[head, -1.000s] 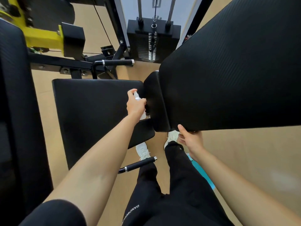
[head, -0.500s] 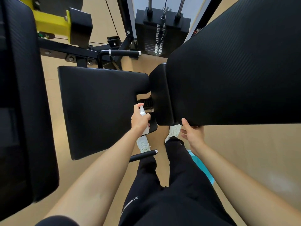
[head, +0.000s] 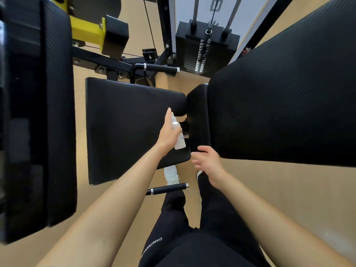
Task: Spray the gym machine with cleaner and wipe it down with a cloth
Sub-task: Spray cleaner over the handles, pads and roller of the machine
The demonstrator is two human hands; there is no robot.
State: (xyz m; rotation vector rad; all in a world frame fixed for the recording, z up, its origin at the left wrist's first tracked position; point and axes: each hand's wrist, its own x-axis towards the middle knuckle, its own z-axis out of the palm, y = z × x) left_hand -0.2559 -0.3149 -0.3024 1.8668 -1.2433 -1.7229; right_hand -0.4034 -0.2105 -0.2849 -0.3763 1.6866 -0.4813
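My left hand [head: 169, 132] grips a small white spray bottle [head: 178, 134], with the forefinger stretched up along its nozzle. The bottle is above the right edge of the black seat pad [head: 131, 128], close to the narrow gap before the small black pad [head: 198, 116]. Just below the corner of the large black back pad [head: 279, 105], my right hand [head: 208, 162] hovers with its fingers spread and nothing in it. No cloth is in view.
A weight stack [head: 206, 51] with guide rods stands at the top. Handles [head: 159, 68] [head: 167, 189] stick out above and below the seat. A tall black pad [head: 38, 116] fills the left side, with a yellow frame part [head: 86, 31] behind it. My legs and white shoes [head: 172, 175] stand on the tan floor.
My right hand has let go of the back pad's lower edge and now hangs free with fingers spread. The left hand with the bottle stays by the seat's right edge.
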